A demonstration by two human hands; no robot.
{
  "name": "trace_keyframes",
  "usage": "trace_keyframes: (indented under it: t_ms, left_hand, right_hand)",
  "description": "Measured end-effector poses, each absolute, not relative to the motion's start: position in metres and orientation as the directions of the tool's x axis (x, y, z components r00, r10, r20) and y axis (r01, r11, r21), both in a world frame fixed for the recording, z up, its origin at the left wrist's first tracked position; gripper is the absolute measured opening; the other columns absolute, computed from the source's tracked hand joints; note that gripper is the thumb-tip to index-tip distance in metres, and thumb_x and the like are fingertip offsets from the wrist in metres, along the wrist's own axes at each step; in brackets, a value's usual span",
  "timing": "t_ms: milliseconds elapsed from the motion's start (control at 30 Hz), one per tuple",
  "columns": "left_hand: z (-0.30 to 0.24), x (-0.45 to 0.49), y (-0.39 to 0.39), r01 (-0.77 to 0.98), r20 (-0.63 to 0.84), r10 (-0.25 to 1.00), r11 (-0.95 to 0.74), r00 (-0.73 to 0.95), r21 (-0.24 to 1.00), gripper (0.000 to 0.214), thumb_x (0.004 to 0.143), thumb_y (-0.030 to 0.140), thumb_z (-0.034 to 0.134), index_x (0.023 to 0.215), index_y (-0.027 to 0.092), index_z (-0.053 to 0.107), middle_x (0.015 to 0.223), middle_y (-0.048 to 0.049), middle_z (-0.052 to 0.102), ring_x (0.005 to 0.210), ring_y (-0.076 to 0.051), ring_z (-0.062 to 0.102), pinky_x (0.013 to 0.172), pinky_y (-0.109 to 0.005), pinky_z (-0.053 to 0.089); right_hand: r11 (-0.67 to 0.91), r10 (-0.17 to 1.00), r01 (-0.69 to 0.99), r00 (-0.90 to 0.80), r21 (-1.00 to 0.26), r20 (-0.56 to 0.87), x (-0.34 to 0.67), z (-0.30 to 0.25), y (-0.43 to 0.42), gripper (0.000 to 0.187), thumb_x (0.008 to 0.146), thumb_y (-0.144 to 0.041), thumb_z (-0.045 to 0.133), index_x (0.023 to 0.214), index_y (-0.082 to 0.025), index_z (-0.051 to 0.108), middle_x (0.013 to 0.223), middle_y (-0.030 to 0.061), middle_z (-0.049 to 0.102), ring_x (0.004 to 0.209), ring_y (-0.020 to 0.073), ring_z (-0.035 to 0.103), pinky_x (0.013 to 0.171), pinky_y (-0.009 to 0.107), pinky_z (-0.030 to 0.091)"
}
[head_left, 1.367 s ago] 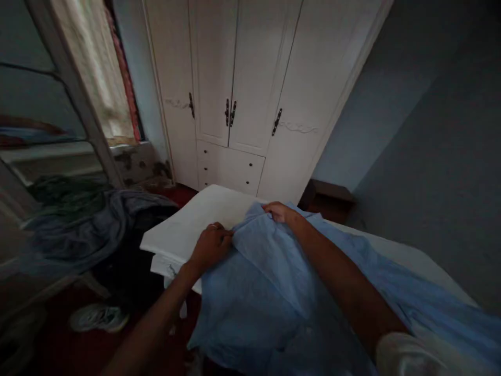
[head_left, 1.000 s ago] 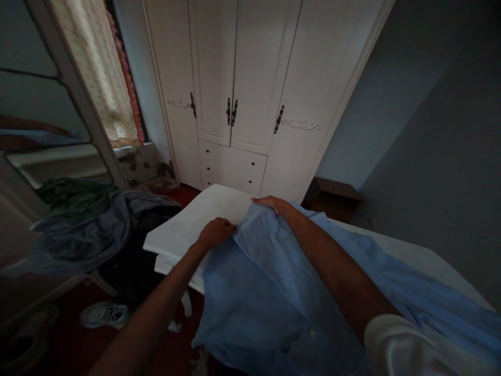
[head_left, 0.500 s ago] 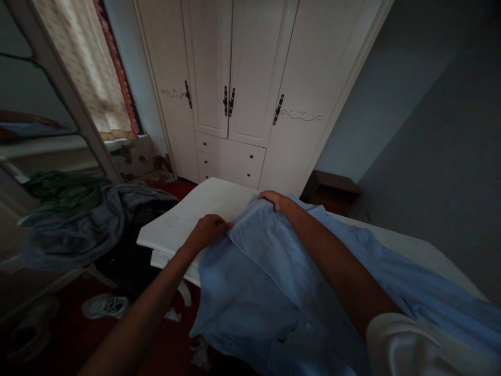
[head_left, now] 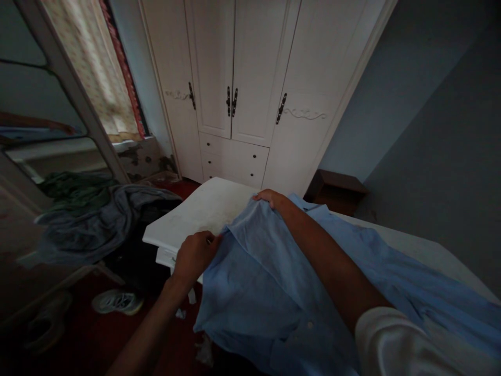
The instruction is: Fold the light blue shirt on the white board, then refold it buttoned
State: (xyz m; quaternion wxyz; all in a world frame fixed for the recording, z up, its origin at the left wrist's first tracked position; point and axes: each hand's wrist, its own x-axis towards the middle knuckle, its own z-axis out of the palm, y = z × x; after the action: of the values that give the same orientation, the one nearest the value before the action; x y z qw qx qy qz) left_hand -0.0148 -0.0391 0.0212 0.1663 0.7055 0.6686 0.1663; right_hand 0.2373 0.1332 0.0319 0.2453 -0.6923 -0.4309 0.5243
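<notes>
A light blue button-up shirt (head_left: pixel 266 277) lies spread over a white table (head_left: pixel 191 209), its near part hanging over the front edge. My left hand (head_left: pixel 198 253) pinches the cloth at the shirt's left edge, where a fold begins. Farther back, my right hand (head_left: pixel 270 197) grips the shirt's upper edge, thumb and fingers closed on the fabric. Beneath my right forearm the cloth runs on to the right, where the collar and a long sleeve (head_left: pixel 415 261) rest along the table. A small button shows low on the front.
A white wardrobe (head_left: pixel 250 68) with drawers stands behind the table. To the left are piled grey and green clothes (head_left: pixel 90 214) beside a mirror (head_left: pixel 43 99). A sneaker (head_left: pixel 117 302) and paper scraps lie on the red floor. A brown wooden cabinet (head_left: pixel 338 190) sits at the back right.
My left hand has drawn nearer to me and slightly left, with the pinched edge of the shirt. My right hand keeps its grip, shifted only a little left.
</notes>
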Motion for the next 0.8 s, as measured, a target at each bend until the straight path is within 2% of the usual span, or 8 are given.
trace_keyframes:
  t_ms: [133,233,333,433,500,600,700,800]
  left_hand:
    - [0.023,-0.011,-0.05,0.947,0.015,0.999,0.023,-0.029,0.321,0.047,0.092,0.053,0.036,0.086,0.021,0.069,0.085,-0.012,0.072,0.085,-0.03,0.068,0.068,-0.036,0.045]
    - [0.023,-0.01,-0.048,0.968,0.053,0.997,0.033,-0.047,0.249,0.04,0.091,0.048,0.043,0.109,0.019,0.064,0.093,-0.0133,0.071,0.09,-0.033,0.067,0.071,-0.04,0.049]
    - [0.023,-0.008,-0.048,0.961,0.193,0.979,-0.118,0.069,0.251,0.039,0.088,0.032,0.049,0.124,0.017,0.055,0.11,-0.0136,0.067,0.102,-0.03,0.063,0.081,-0.041,0.05]
    - [0.027,0.002,-0.058,0.883,0.335,0.908,-0.358,0.252,0.304,0.038,0.088,0.024,0.048,0.125,0.017,0.055,0.119,-0.0132,0.062,0.107,-0.027,0.06,0.092,-0.04,0.048]
    - [0.032,0.014,-0.069,0.791,0.411,0.84,-0.504,0.356,0.346,0.036,0.089,0.025,0.047,0.123,0.019,0.056,0.119,-0.0121,0.062,0.108,-0.026,0.059,0.095,-0.04,0.048]
    - [0.038,0.031,-0.083,0.66,0.473,0.735,-0.663,0.486,0.353,0.035,0.091,0.029,0.047,0.123,0.02,0.056,0.122,-0.0103,0.061,0.111,-0.024,0.058,0.099,-0.04,0.047]
    - [0.037,0.04,-0.079,0.676,0.452,0.735,-0.662,0.505,0.322,0.037,0.091,0.035,0.048,0.123,0.018,0.056,0.127,-0.0119,0.059,0.116,-0.026,0.056,0.102,-0.043,0.045]
    - [0.031,0.041,-0.064,0.766,0.404,0.785,-0.589,0.469,0.257,0.048,0.092,0.043,0.046,0.128,0.011,0.053,0.135,-0.018,0.054,0.126,-0.03,0.05,0.107,-0.045,0.04]
  right_hand:
    - [-0.57,0.81,0.282,0.038,-0.772,-0.585,0.239,0.031,0.125,0.02,0.094,-0.021,0.051,0.089,-0.01,0.066,0.066,0.0077,0.067,0.065,0.0211,0.066,0.075,0.04,0.056]
    - [-0.538,0.833,0.223,-0.008,-0.813,-0.554,0.242,0.037,0.117,0.023,0.096,-0.025,0.049,0.086,-0.013,0.066,0.066,0.0051,0.067,0.065,0.0176,0.064,0.076,0.033,0.056]
    - [-0.487,0.866,0.173,-0.029,-0.856,-0.499,0.255,0.047,0.105,0.023,0.096,-0.031,0.052,0.083,-0.015,0.063,0.069,0.0036,0.067,0.064,0.0135,0.062,0.074,0.026,0.054]
    - [-0.419,0.904,0.179,-0.008,-0.89,-0.427,0.278,0.055,0.087,0.025,0.091,-0.038,0.061,0.084,-0.014,0.061,0.075,0.0066,0.068,0.066,0.014,0.063,0.071,0.026,0.055]
    - [-0.324,0.946,0.226,0.056,-0.919,-0.32,0.296,0.06,0.068,0.022,0.089,-0.035,0.065,0.086,-0.013,0.06,0.081,0.0082,0.068,0.07,0.014,0.064,0.068,0.024,0.054]
    - [-0.202,0.975,0.405,0.171,-0.892,-0.143,0.326,0.066,0.025,0.011,0.086,-0.024,0.066,0.084,-0.014,0.061,0.081,0.0053,0.067,0.069,0.0112,0.061,0.059,0.017,0.048]
    - [-0.134,0.985,0.552,0.169,-0.823,-0.047,0.357,0.069,-0.038,0.008,0.08,-0.021,0.068,0.084,-0.016,0.063,0.071,0.0012,0.064,0.064,0.0111,0.058,0.052,0.017,0.042]
    - [-0.129,0.981,0.583,0.193,-0.802,-0.017,0.385,0.066,-0.119,0.025,0.075,-0.036,0.069,0.089,-0.017,0.064,0.067,0.0001,0.063,0.061,0.0139,0.058,0.051,0.021,0.042]
